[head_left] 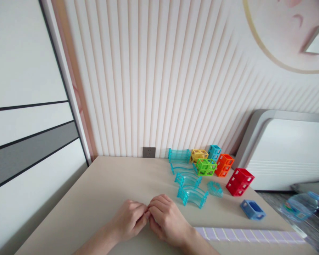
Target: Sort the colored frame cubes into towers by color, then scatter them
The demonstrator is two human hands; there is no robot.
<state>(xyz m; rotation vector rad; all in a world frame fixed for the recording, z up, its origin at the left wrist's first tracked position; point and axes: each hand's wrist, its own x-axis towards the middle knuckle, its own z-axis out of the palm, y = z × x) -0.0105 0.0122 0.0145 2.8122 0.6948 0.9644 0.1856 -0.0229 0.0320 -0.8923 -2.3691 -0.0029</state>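
My left hand point(133, 217) and my right hand point(166, 219) rest together at the near side of the table, fingertips touching. Both are closed with the fingers curled, and no object shows in either. Just beyond my right hand, a clear teal curved track piece point(193, 196) lies nearest. Behind it are another curved piece point(188, 180), a wavy teal piece point(184, 168) and a straight teal piece point(179, 155). A teal ring point(215, 189) lies flat to their right. The palms and the undersides of my fingers are hidden.
Blocks stand at the right: yellow point(199, 154), lime green point(206, 166), teal point(214, 153), orange point(224, 165), red point(239, 182) and blue point(252, 209). A purple strip point(244, 235) runs along the near right. Beyond the table's right edge is a plastic bottle point(300, 206).
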